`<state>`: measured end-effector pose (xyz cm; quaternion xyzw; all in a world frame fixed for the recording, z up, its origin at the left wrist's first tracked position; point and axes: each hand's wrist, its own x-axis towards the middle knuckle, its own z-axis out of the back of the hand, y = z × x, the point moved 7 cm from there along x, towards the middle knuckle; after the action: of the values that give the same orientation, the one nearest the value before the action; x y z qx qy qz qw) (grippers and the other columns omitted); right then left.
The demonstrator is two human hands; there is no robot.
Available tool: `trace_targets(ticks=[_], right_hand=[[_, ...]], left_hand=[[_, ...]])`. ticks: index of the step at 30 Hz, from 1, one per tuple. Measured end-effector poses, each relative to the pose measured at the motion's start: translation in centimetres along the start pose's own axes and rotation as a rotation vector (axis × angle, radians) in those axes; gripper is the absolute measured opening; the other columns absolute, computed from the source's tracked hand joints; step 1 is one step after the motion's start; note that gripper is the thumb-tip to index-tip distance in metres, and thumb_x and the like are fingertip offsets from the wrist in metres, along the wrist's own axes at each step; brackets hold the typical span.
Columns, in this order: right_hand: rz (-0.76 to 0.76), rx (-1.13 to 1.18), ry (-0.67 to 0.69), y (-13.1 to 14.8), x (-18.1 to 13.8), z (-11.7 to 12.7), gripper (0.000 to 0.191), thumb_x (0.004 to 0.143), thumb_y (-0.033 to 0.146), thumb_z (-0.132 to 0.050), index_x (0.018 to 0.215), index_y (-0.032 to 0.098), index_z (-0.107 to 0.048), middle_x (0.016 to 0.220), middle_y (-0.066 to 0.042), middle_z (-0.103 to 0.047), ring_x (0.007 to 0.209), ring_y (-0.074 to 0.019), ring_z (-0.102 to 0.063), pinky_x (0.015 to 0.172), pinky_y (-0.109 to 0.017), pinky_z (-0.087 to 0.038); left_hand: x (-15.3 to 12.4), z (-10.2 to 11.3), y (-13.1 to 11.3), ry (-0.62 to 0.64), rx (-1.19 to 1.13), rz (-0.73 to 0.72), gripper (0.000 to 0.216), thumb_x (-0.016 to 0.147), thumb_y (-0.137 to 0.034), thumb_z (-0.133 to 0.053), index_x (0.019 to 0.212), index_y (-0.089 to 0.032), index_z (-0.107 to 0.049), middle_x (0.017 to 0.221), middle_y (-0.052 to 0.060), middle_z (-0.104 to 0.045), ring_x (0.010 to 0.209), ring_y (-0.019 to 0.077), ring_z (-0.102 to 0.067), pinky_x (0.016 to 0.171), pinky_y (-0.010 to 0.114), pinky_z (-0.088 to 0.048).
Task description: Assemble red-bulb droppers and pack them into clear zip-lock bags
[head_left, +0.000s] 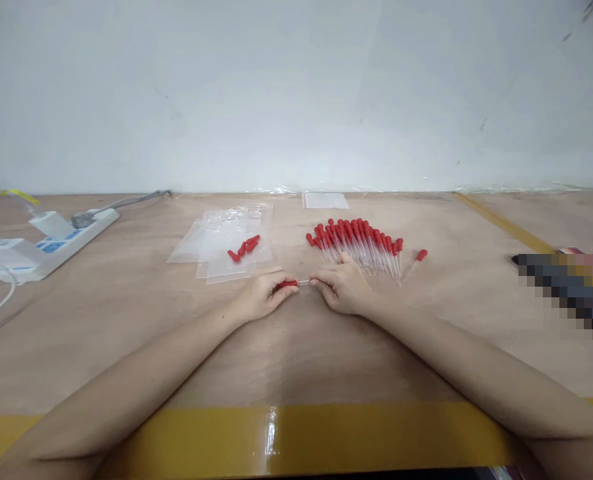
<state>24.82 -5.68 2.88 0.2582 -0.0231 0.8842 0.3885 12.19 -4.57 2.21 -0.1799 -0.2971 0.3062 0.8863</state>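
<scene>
Apparent fitting step: left hand (264,295) pinching a red tapered rubbery bulb (288,285), right hand (345,287) pinching a clear slender tube (303,283) (glass or plastic), the next push likely needing straight alignment.

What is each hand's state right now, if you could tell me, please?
Left hand: closed, holding a red bulb.
Right hand: closed, holding a clear tube in line with the bulb.

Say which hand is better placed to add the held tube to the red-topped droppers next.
Probably the right hand: it pinches the clear tube close to the droppers, while the left hand, gripping a red bulb, lies nearer the plastic bags.
</scene>
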Motion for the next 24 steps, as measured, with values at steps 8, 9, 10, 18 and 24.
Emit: trace_targets(ticks=[8, 9, 10, 18, 24], right_hand=[[-0.151, 0.149, 0.154, 0.1, 0.4, -1.4, 0.024, 0.085, 0.022, -0.041, 0.073, 0.018, -0.062, 0.067, 0.000, -0.065, 0.059, -0.0114, -0.049, 0.070, -0.028, -0.027], [-0.168, 0.175, 0.179, 0.0, 0.5, -1.4, 0.026, 0.085, 0.022, -0.040, 0.072, 0.018, -0.062, 0.065, 0.000, -0.064, 0.057, -0.0110, -0.049, 0.069, -0.027, -0.028], [-0.186, 0.197, 0.202, -0.1, 0.7, -1.4, 0.027, 0.085, 0.023, -0.040, 0.071, 0.018, -0.062, 0.064, 0.000, -0.063, 0.056, -0.0108, -0.049, 0.067, -0.026, -0.030], [-0.331, 0.490, 0.304, -0.9, 1.8, 0.8, 0.021, 0.083, 0.029, -0.045, 0.071, 0.016, -0.057, 0.067, -0.001, -0.064, 0.062, -0.0110, -0.056, 0.060, -0.021, -0.038], [-0.836, 0.379, 0.073, -9.0, -0.1, 3.9, 0.025, 0.078, 0.039, -0.048, 0.070, 0.018, -0.057, 0.069, -0.004, -0.066, 0.059, -0.0139, -0.059, 0.056, -0.024, -0.041]], left_hand=[[-0.1, -0.4, 0.1, 0.019, 0.011, -0.020, 0.018, 0.086, -0.028, -0.047, 0.087, -0.015, -0.060, 0.079, 0.004, -0.060, 0.072, 0.0132, -0.055, 0.067, 0.025, -0.044], [0.0, -0.3, 0.1, 0.017, 0.015, -0.022, 0.018, 0.086, -0.027, -0.047, 0.087, -0.015, -0.060, 0.079, 0.004, -0.060, 0.072, 0.0131, -0.055, 0.066, 0.025, -0.044], [0.1, -0.2, 0.1, 0.012, 0.021, -0.025, 0.018, 0.086, -0.028, -0.047, 0.087, -0.015, -0.060, 0.079, 0.005, -0.060, 0.072, 0.0130, -0.055, 0.066, 0.025, -0.044], [1.1, 3.1, 0.1, -0.214, 0.169, -0.087, 0.031, 0.081, -0.034, -0.055, 0.106, -0.016, -0.057, 0.098, 0.007, -0.061, 0.091, 0.0174, -0.055, 0.081, 0.030, -0.043], [-0.3, 8.6, 6.8, -0.502, 0.446, 0.284, 0.027, 0.076, -0.039, -0.057, 0.091, -0.018, -0.064, 0.092, 0.006, -0.060, 0.094, 0.0217, -0.052, 0.086, 0.035, -0.040]])
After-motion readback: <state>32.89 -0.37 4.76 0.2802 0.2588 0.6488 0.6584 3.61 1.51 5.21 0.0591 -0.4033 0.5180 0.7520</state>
